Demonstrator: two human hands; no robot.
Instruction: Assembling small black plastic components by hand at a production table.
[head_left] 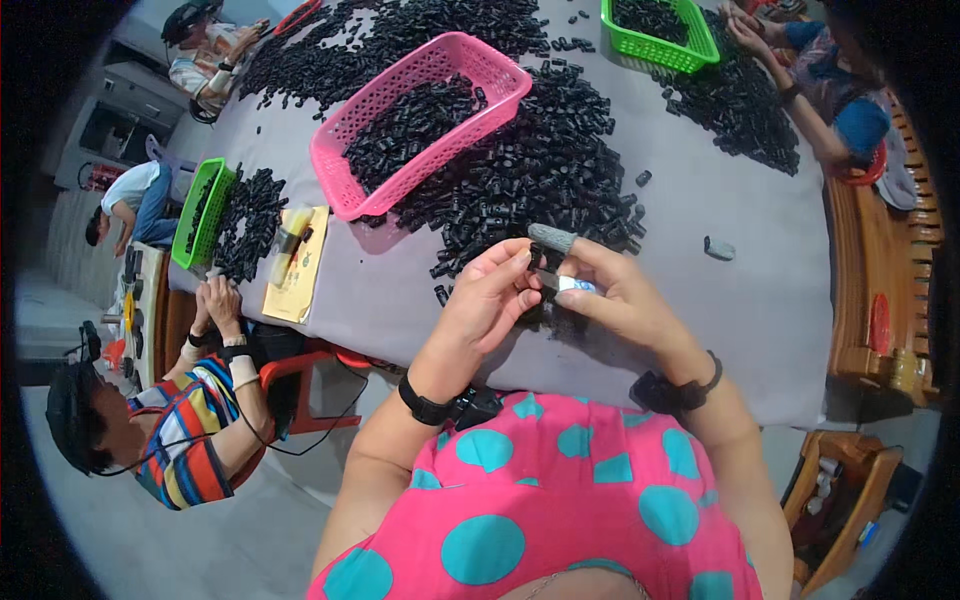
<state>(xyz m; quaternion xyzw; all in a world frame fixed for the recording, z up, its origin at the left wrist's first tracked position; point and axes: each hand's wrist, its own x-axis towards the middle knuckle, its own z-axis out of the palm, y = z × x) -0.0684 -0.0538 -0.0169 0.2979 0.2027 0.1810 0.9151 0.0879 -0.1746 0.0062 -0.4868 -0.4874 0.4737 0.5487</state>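
Observation:
Between the fingertips of my left hand [488, 298] is a small black cylindrical part [535, 256], pinched and partly hidden by the fingers. My right hand [625, 300] grips a small blade [574, 286] with a white-and-blue wrapped end, its dark edge pointing left against or close to the part; contact cannot be made out. A grey finger cot [552, 238] covers my right index finger. Just beyond both hands lies a large pile of similar black parts [530, 180]. Dark specks lie on the cloth below the fingers.
A pink basket [490, 118] of black parts stands in the pile. Green baskets [690, 55] are at far right and left. A loose finger cot [718, 248] lies on the grey cloth [740, 310]. Several people sit around; one in a striped shirt [205, 425] is close on my left.

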